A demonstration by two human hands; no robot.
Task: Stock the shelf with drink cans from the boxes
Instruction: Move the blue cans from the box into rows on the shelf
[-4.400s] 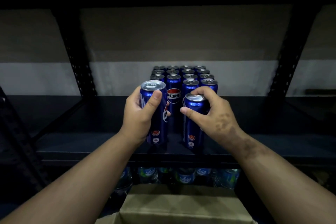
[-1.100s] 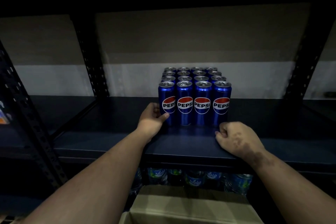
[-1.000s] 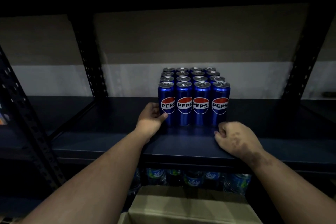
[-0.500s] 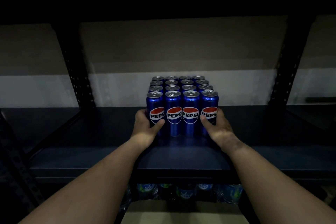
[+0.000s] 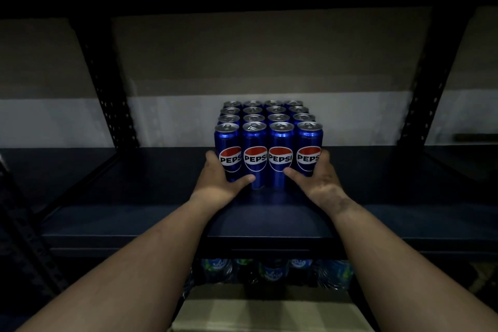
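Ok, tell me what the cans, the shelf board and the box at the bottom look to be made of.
Cans: likely aluminium, glossy blue printed sides that catch the light, bare silvery tops with pull tabs.
Shelf board: dark and matte with a faint sheen; painted metal or laminate, cannot tell.
Box: plain tan, dull surface, looks like cardboard.

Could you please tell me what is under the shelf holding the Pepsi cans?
Below the shelf, bottles with blue labels show, above a cardboard box. The shelf hides their upper parts.
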